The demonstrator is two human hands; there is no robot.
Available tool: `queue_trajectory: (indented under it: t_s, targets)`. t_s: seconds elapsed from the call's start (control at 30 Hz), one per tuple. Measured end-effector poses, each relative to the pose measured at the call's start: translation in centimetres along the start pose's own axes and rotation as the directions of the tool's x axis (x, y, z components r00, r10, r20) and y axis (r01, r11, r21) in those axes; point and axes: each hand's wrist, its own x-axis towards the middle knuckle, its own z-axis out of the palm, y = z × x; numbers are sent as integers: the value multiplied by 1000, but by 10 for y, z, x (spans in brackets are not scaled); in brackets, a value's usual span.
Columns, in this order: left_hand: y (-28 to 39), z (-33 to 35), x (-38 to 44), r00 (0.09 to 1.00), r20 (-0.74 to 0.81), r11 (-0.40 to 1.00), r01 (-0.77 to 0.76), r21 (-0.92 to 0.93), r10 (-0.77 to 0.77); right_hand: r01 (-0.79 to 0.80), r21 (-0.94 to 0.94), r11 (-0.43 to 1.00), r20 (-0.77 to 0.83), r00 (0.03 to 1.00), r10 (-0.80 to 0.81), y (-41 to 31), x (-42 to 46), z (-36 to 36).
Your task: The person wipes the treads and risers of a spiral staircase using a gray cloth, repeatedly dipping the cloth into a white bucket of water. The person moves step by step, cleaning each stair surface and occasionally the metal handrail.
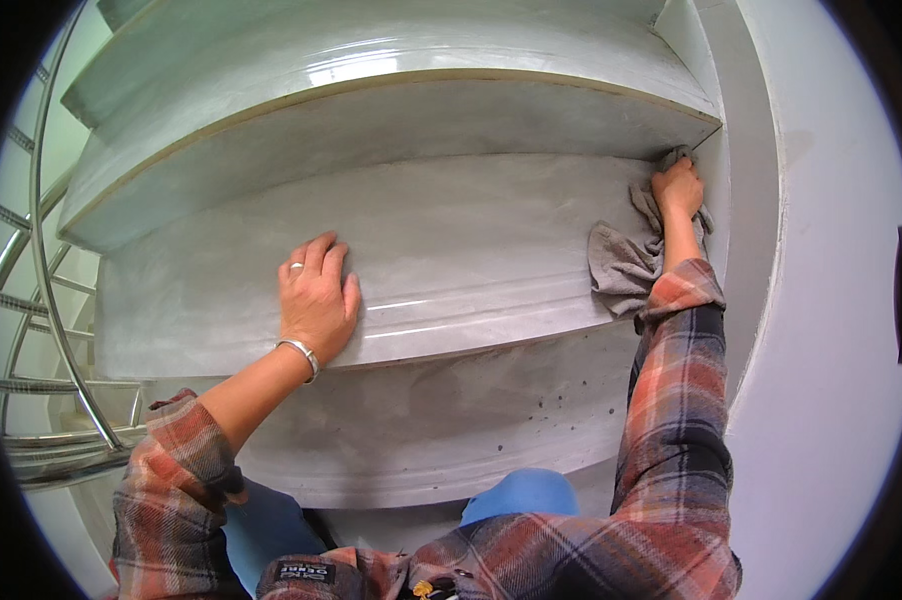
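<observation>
My right hand (678, 187) grips a grey-brown cloth (622, 259) and presses part of it into the back right corner of a stair tread (451, 217). The rest of the cloth trails forward over the tread toward its front edge. Left of centre, my left hand (317, 289) lies palm down on the same glossy grey stone tread and holds nothing. Its fingers are slightly apart. The part of the cloth under my right hand is hidden.
The riser (421, 116) and higher steps rise beyond. A white wall (826, 225) with a grey skirting strip (751, 150) bounds the right side. On the left runs a curved metal railing (42, 247). Dark spots mark the lower tread (451, 412), near my knees.
</observation>
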Motion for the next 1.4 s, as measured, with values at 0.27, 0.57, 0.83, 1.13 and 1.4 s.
queue_trajectory:
  t_s: [0.27,0.57,0.83,1.13,1.4]
  targets:
    - [-7,-1,-3,1000,-13,1000,8,15,-8,342,169,924,-83,940,-332,-112,-93,-31]
    - [-16,15,-1,988,-122,986,78,-146,-96,600,774,203,-229,564,-794,-201,-240,-104]
    - [-14,14,0,992,-113,996,47,-76,-56,496,810,313,-246,772,-586,-84,-189,-139]
    - [-14,12,1,994,-97,999,40,-9,-41,640,514,570,-165,726,-667,-48,-195,-95]
    - [-12,12,-1,995,-88,998,55,8,-54,379,72,922,16,924,-381,132,-119,-62]
